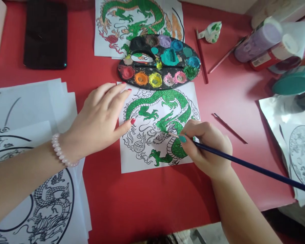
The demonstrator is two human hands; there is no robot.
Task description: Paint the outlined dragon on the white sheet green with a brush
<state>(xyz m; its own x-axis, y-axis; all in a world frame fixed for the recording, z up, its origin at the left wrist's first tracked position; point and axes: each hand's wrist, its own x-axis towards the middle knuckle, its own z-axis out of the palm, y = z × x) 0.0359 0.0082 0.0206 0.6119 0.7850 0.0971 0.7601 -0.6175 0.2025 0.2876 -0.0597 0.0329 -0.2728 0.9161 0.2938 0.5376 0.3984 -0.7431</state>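
Observation:
A paintbrush [234,156] with a long dark blue handle is pinched in my right hand [209,147]. Its tip touches the dragon drawing [128,162] near the dragon's head. Green paint covers much of the dragon's body; the ball, flames and clouds are mostly black outline on white. My left hand [103,115] lies flat with fingers spread, its fingertips on the left edge of that sheet. Just beyond the sheet sits a black oval palette [142,66] with several wells of coloured paint, its near rim over the paper's top edge.
Behind the palette lies another painted dragon sheet [142,17]. A black phone [45,34] is at the back left, printed sheets [63,112] at the left. On the right are thin brushes [230,128], a crumpled tissue [213,33], a purple paint bottle [258,40] and a teal-lidded jar [293,83].

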